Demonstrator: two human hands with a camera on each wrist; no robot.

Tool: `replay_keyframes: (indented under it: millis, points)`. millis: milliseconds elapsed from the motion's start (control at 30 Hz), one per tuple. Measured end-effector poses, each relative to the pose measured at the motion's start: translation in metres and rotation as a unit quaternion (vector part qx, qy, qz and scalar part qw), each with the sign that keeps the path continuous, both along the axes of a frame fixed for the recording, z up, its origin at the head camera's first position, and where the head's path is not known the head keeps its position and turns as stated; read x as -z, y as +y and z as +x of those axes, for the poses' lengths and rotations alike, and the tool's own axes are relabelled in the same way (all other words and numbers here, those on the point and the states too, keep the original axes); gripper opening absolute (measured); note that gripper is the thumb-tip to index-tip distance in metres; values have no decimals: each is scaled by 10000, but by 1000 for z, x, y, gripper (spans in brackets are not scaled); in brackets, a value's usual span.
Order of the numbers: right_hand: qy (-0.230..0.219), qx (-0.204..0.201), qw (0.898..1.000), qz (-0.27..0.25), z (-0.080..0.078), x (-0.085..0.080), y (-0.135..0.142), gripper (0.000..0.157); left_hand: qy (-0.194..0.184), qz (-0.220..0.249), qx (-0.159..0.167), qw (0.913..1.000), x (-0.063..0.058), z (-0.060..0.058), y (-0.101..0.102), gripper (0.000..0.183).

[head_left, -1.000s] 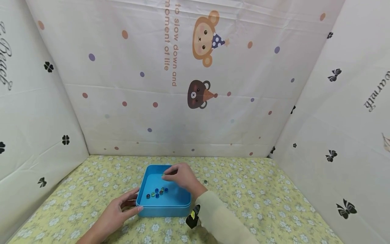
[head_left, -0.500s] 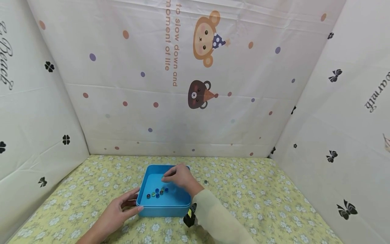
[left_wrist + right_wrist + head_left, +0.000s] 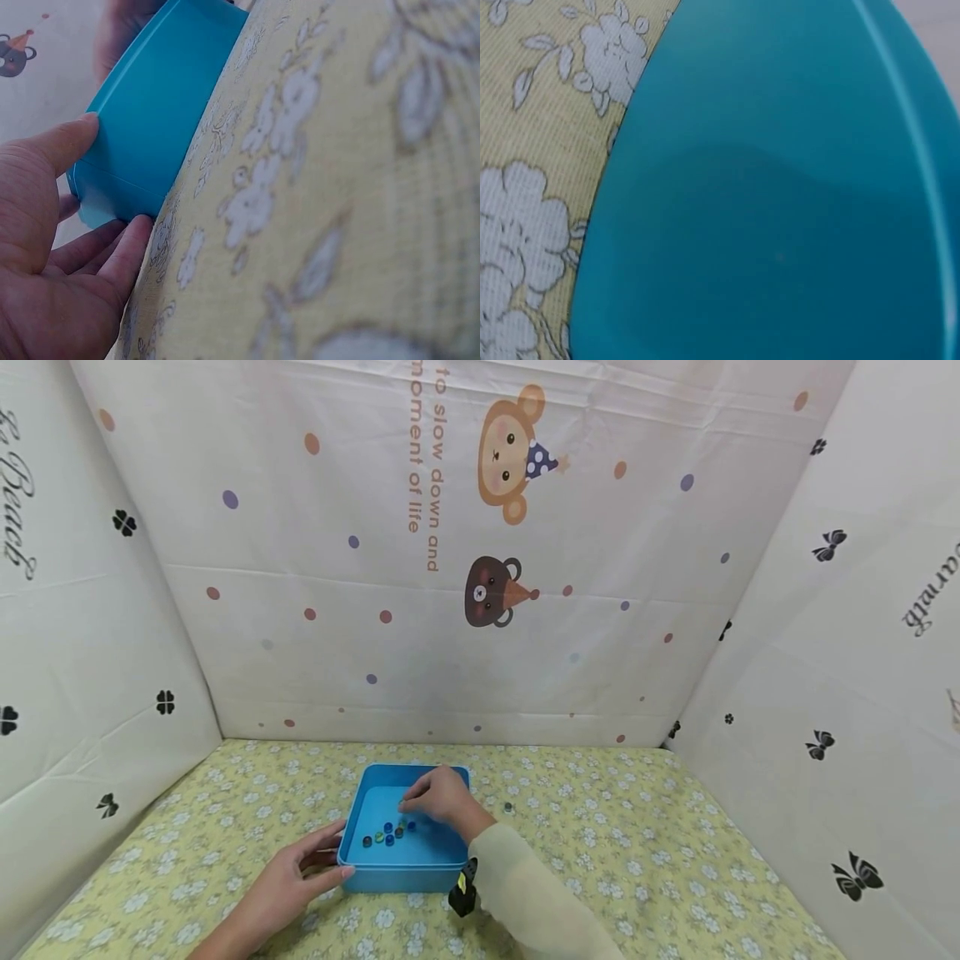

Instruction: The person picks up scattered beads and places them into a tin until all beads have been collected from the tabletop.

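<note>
A square blue plastic box with an open top sits on the flowered cloth. Several small glass marbles, among them a blue marble and a dark reddish one, lie grouped on its floor. My left hand grips the box's near left corner, the thumb on the front wall and the fingers along the side, as the left wrist view also shows. Reaching over the right side, my right hand pinches a tiny marble low inside the box, mostly hidden by the fingertips. The right wrist view holds only the outer box wall.
One lone marble lies on the yellow flowered cloth right of the box. White printed sheets stand behind and at both sides. A black wrist device hangs beside the box's front right corner.
My right hand has sunk slightly lower and nearer in the box, toward the grouped marbles, still pinching. The left hand and box stay in place.
</note>
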State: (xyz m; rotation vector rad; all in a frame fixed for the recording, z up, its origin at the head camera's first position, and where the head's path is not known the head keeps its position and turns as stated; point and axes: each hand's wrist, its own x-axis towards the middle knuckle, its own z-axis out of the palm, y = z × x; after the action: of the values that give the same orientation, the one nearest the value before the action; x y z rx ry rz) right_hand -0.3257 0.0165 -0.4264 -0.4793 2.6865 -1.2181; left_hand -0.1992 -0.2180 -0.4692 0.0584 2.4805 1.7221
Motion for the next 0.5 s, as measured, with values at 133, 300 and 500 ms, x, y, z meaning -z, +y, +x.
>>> replay_keyframes:
  millis: [133,300,500]
  points:
    - [-18,53,9999,112,-1,1,-1,7,40,-16,49,10000,-1,1,0,79]
    - [-11,78,9997,217,-3,3,-3,7,13,5,41,10000,0,1,0,80]
    - [17,28,9997,249,-4,5,-4,7,1,29,84,10000,1,0,-1,80]
